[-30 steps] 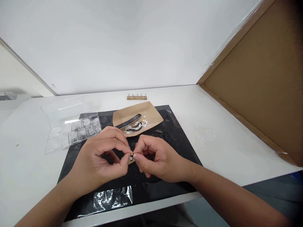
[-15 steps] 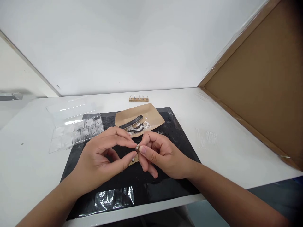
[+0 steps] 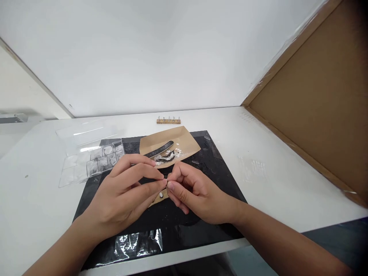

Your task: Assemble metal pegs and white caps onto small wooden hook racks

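My left hand (image 3: 123, 191) has its thumb and fingers pinched together over the black mat (image 3: 198, 234). Its tips touch those of my right hand (image 3: 198, 191), whose thumb and index finger are also pinched. Whatever is between the fingertips is too small and covered to make out. Just below them, a wooden strip (image 3: 156, 200) with a small white oval piece (image 3: 161, 195) lies on the mat, partly hidden by my hands. Behind my hands sits a brown paper tray (image 3: 181, 134) holding a dark curved file (image 3: 161, 148) and small white pieces (image 3: 178, 152).
A clear plastic compartment box (image 3: 73, 172) with its lid open stands at the left. A small wooden stand with metal pegs (image 3: 168, 121) is near the back wall. A cardboard panel (image 3: 316, 96) rises at the right. Clear pieces (image 3: 253, 168) lie on the white table (image 3: 276, 199).
The fingers of my left hand have closed inward toward my right fingertips. The small metallic piece seen between the hands is now covered.
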`<state>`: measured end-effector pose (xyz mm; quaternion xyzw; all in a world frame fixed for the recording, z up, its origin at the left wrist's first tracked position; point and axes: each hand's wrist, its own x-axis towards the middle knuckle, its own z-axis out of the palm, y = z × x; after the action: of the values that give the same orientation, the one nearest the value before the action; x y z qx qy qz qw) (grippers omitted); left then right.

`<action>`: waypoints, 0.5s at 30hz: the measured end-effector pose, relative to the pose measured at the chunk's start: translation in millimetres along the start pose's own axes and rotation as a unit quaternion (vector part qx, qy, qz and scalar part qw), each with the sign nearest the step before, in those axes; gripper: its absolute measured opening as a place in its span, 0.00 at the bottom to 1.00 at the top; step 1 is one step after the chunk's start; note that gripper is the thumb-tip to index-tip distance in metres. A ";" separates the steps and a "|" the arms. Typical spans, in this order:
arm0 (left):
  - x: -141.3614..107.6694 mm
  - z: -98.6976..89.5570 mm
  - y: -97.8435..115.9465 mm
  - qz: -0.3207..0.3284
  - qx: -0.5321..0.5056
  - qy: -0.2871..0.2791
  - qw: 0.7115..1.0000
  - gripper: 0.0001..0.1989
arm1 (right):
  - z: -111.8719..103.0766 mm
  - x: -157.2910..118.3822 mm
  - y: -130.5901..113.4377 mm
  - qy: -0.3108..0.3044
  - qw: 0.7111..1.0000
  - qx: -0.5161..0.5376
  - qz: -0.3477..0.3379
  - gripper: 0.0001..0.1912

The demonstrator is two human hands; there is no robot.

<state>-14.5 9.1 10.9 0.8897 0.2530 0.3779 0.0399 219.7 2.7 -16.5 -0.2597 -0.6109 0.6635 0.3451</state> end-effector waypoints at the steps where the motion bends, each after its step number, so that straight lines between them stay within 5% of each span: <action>1: -1.8 -0.8 -0.6 0.010 0.015 -0.010 1.000 0.13 | -0.5 0.0 0.3 -0.002 1.000 -0.007 0.002 0.14; 15: -3.0 1.6 -6.2 0.016 -0.020 -0.059 0.998 0.15 | -4.2 1.2 2.4 -0.027 0.997 -0.067 -0.009 0.09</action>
<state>-17.8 13.3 6.2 0.9135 0.2278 0.3304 0.0668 221.8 6.3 -19.2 -0.2588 -0.6654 0.6244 0.3168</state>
